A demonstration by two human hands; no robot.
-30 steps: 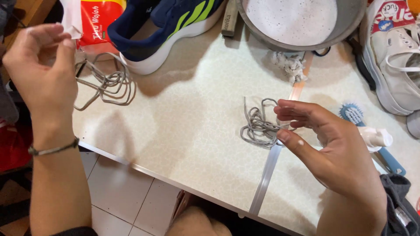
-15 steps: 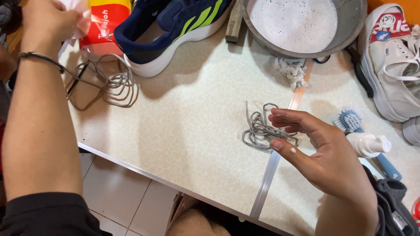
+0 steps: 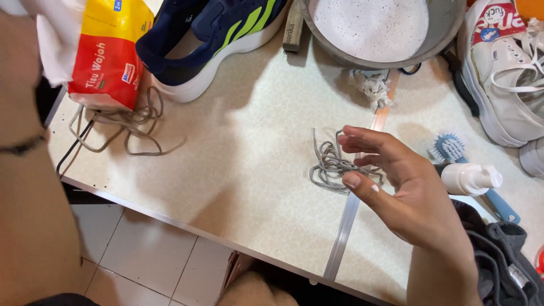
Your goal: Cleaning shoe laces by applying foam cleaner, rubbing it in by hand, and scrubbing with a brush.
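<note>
My right hand (image 3: 408, 192) hovers palm-up over a small tangle of grey shoelace (image 3: 331, 167) lying on the pale table (image 3: 226, 181). Its fingers are spread and the fingertips rest at the tangle's right edge without gripping it. My left hand (image 3: 20, 85) is raised at the far left, blurred and close to the camera, with a dark band on the wrist. A white tissue (image 3: 59, 51) hangs from it, in front of a red and yellow tissue pack (image 3: 107, 62).
A beige lace (image 3: 124, 122) lies looped below the pack, beside a navy sneaker (image 3: 215, 34). A grey basin of foamy water (image 3: 340, 54) stands at the back. A white sneaker (image 3: 510, 73), blue brush (image 3: 453, 148), white pump bottle (image 3: 470, 178) and dark cloth (image 3: 498, 260) crowd the right.
My left hand has risen toward the camera with the tissue. My right hand has let go of the grey lace and spread its fingers over it.
</note>
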